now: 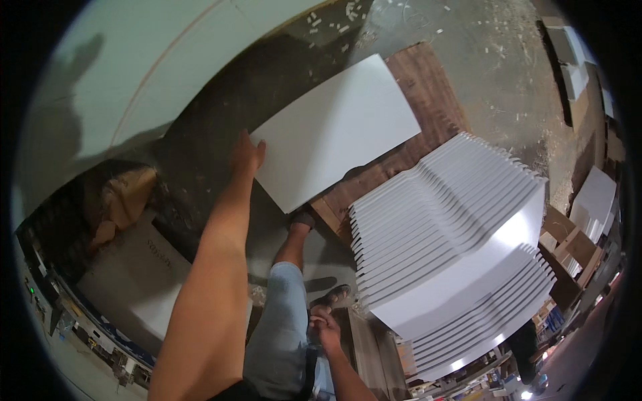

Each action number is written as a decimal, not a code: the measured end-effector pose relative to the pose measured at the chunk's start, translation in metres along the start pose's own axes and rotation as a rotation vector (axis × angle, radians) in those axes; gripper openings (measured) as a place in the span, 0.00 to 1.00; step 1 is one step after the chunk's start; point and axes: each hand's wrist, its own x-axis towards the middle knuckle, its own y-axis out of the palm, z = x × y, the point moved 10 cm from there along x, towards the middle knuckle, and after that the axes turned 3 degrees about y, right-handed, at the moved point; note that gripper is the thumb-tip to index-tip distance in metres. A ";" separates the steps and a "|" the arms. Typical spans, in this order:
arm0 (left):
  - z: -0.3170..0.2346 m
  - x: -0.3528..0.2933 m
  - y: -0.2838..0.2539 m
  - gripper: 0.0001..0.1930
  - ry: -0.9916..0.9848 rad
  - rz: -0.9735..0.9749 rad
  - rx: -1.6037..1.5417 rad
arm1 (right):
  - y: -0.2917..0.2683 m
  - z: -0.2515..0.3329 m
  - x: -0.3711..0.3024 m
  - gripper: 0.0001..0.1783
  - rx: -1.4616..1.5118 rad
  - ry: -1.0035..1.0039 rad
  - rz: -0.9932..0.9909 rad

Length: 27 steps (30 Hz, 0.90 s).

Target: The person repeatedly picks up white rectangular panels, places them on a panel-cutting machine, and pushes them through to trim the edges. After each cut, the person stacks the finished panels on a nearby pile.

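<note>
My left hand [249, 155] grips the left short edge of a flat white rectangular panel [341, 130], with the thumb at the near side of that edge. The panel lies partly over a brown wood-grain board [428, 83] and juts out past it to the left. Low in the view, beside my leg, my right hand [325, 329] has its fingers curled together. Whatever those fingers hold, if anything, I cannot make out. To the right rises a large fanned stack of white panels [448, 214], their edges stepped in rows.
A pale wall [167, 60] runs along the upper left. White scraps [334, 23] litter the grey floor [468, 60]. At the left lie a crumpled brown wrapping [127, 194] and a cardboard sheet [137, 267]. Open wooden boxes [568, 244] stand at far right. My feet are between board and stack.
</note>
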 end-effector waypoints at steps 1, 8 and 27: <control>0.000 -0.004 0.008 0.46 0.076 -0.012 0.027 | 0.005 -0.004 0.001 0.21 -0.085 0.039 0.003; 0.046 -0.112 0.024 0.50 0.375 -0.195 0.053 | 0.007 0.009 -0.006 0.23 -0.383 0.067 0.024; 0.040 -0.232 -0.064 0.20 -0.113 0.122 -0.961 | 0.068 0.116 -0.060 0.27 -0.681 -0.273 -0.013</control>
